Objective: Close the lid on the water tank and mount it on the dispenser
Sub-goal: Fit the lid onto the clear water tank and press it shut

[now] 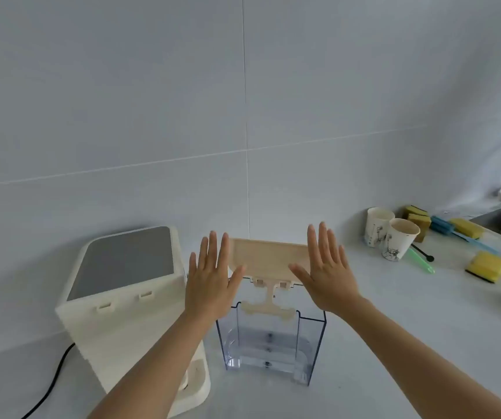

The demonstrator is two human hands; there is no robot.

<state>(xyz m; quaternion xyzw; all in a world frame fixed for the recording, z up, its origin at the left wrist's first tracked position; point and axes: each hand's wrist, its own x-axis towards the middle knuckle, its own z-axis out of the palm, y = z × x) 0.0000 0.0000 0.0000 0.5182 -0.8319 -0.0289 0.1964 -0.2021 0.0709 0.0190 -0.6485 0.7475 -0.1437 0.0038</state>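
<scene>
Grey-white countertop (394, 328) under all. Cream dispenser (128, 297) at left, black cord (52, 379) trailing from it. Clear water tank (270, 340) just right of dispenser, standing on counter, unmounted. Cream lid (269, 257) raised upright above tank. Left hand (210, 285) and right hand (328, 276) flat, fingers spread, flanking lid, gripping nothing; whether thumbs touch lid, cannot tell. Two paper cups (390, 234), yellow sponges (485, 266) far right.
</scene>
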